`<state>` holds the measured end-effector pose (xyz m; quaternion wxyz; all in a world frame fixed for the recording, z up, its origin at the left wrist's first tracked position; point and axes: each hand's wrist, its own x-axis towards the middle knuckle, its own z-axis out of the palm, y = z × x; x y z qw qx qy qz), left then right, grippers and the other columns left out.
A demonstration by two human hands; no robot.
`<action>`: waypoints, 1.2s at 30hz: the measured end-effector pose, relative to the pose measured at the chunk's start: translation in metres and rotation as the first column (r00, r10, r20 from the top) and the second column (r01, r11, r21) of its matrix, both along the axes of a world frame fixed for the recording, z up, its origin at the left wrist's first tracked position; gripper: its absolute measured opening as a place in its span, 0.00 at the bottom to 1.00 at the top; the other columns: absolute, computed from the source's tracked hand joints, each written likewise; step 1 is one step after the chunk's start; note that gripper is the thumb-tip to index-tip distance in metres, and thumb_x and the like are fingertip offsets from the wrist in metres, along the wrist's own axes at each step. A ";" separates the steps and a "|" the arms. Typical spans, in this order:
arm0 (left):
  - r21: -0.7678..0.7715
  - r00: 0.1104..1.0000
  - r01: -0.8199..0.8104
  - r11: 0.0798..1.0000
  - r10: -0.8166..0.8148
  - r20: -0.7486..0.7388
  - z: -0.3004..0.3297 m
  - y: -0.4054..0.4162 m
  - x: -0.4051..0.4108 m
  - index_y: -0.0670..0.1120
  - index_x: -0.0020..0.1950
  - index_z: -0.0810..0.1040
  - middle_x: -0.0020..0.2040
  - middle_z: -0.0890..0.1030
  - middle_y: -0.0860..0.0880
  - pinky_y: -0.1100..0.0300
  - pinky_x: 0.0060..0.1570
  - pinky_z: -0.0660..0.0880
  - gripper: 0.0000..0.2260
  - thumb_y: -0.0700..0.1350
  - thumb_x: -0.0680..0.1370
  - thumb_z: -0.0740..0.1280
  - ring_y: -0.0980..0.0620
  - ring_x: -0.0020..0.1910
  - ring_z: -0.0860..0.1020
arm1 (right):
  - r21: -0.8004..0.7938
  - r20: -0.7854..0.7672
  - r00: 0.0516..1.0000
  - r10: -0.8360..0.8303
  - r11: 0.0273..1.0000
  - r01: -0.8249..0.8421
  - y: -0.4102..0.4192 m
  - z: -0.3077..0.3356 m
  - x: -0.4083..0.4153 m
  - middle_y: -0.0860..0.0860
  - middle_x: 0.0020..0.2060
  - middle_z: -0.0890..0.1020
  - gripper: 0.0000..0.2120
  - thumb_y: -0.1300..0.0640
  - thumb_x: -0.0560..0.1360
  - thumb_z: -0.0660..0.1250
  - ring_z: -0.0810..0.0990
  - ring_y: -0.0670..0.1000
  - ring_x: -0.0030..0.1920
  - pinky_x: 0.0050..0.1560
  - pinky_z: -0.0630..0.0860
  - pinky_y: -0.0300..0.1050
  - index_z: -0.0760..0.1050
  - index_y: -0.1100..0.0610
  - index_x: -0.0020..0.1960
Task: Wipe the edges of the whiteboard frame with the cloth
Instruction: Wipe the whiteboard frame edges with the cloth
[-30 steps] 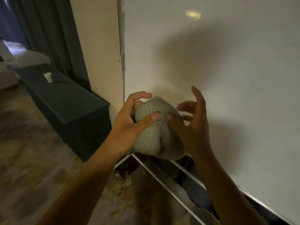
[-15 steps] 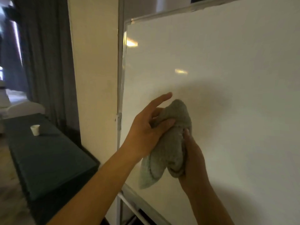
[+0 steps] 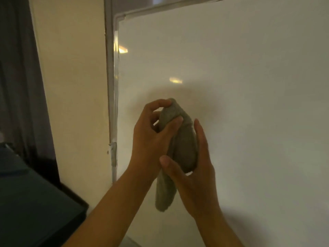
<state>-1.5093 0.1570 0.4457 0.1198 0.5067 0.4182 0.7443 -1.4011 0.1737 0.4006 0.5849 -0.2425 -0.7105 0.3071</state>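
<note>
Up in front of the glossy white whiteboard (image 3: 231, 86), both hands are bunching a soft grey knitted cloth (image 3: 179, 145), with the left hand (image 3: 151, 138) pinching its top and the right hand (image 3: 192, 173) cupping its lower half. It's near the pale metal frame (image 3: 111, 97) but not touching it. Looks like no edge-wiping is underway yet, so basically the whole frame is left.

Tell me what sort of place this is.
Probably a meeting or conference room: a large white whiteboard in a grey metal frame, a long table draped in dark green cloth, and heavy dark curtains.
</note>
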 end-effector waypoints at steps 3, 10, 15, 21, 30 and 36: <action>0.010 0.970 0.222 0.975 -0.222 0.098 0.001 0.006 -0.031 0.53 0.64 0.77 0.58 0.85 0.47 0.45 0.57 0.85 0.17 0.49 0.77 0.75 0.45 0.57 0.86 | -0.069 -0.120 0.992 0.037 0.997 -0.045 0.020 0.003 -0.025 0.23 0.55 0.75 0.40 0.32 0.65 0.69 0.76 0.25 0.53 0.41 0.74 0.23 0.55 0.27 0.72; -0.198 0.843 0.459 0.866 -0.495 -0.213 0.029 0.027 -0.109 0.58 0.69 0.78 0.63 0.84 0.54 0.48 0.63 0.83 0.20 0.55 0.77 0.70 0.52 0.62 0.84 | 0.042 -0.235 0.972 -0.029 0.998 0.040 0.044 0.020 -0.088 0.37 0.65 0.78 0.37 0.51 0.73 0.76 0.79 0.40 0.61 0.56 0.79 0.37 0.61 0.35 0.75; -0.143 0.792 0.376 0.915 -0.398 -0.464 0.060 0.033 -0.147 0.64 0.73 0.70 0.67 0.82 0.58 0.64 0.63 0.80 0.23 0.60 0.78 0.65 0.63 0.65 0.80 | 0.120 -0.410 0.891 -0.193 0.958 0.262 0.051 0.047 -0.123 0.43 0.61 0.82 0.39 0.49 0.75 0.75 0.83 0.45 0.57 0.52 0.82 0.40 0.56 0.30 0.75; 0.174 0.941 0.187 0.967 -0.126 -0.314 0.061 0.052 -0.189 0.63 0.76 0.70 0.67 0.79 0.66 0.60 0.69 0.75 0.22 0.56 0.81 0.62 0.65 0.67 0.77 | 0.334 -0.472 0.786 -0.400 0.744 0.579 0.060 0.112 -0.136 0.23 0.65 0.69 0.34 0.47 0.77 0.71 0.72 0.31 0.64 0.58 0.73 0.28 0.58 0.36 0.77; 0.267 0.908 0.063 0.962 0.056 -0.415 0.101 0.110 -0.198 0.63 0.77 0.64 0.75 0.69 0.64 0.51 0.80 0.64 0.24 0.55 0.80 0.60 0.62 0.75 0.65 | 0.657 -0.362 0.724 -0.588 0.389 0.645 0.102 0.284 -0.121 0.46 0.73 0.71 0.30 0.49 0.80 0.66 0.72 0.45 0.70 0.70 0.71 0.45 0.58 0.46 0.79; 0.376 0.715 -0.211 0.902 0.404 -0.570 0.115 0.161 -0.198 0.56 0.82 0.66 0.85 0.62 0.49 0.41 0.84 0.53 0.28 0.64 0.83 0.54 0.44 0.86 0.55 | 0.761 -0.223 0.723 -0.654 0.346 0.548 0.144 0.343 -0.132 0.47 0.72 0.72 0.24 0.49 0.83 0.59 0.74 0.49 0.69 0.71 0.71 0.50 0.60 0.44 0.78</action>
